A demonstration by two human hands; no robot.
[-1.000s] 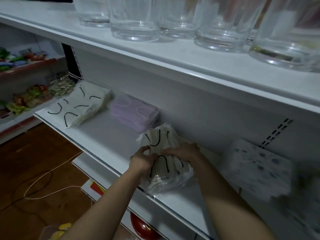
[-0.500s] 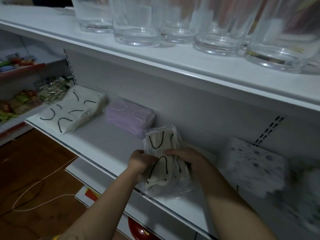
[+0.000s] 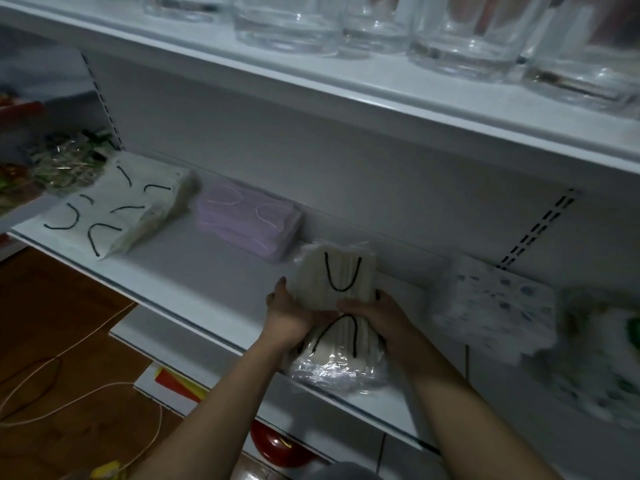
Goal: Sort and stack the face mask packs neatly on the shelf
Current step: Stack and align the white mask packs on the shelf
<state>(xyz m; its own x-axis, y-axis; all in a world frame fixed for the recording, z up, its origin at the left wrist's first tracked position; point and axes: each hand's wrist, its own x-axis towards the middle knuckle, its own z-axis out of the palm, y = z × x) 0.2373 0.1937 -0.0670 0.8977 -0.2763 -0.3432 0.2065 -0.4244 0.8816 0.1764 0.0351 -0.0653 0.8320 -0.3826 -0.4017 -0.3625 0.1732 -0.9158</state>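
A clear-wrapped pack of cream masks with black ear loops (image 3: 341,275) stands on end on the white shelf (image 3: 207,271). My left hand (image 3: 289,311) grips its left side and my right hand (image 3: 372,315) grips its right side at mid height. At the shelf's far left lies a pile of cream mask packs with black loops (image 3: 117,209). A purple mask pack (image 3: 247,220) lies just right of that pile. A white pack with blue spots (image 3: 495,306) leans near the back wall on the right, and a blurred green-patterned pack (image 3: 602,351) lies beyond it.
Several glass tumblers (image 3: 460,32) stand on the upper shelf (image 3: 311,88) overhead. Snack packets (image 3: 65,161) fill the neighbouring shelving at left. A lower shelf (image 3: 145,327), a red object (image 3: 277,445) and a white cord (image 3: 69,393) on the brown floor lie below.
Both hands have turned the cream pack more upright and squared it between them, a little closer to the back wall. The view has shifted slightly right.
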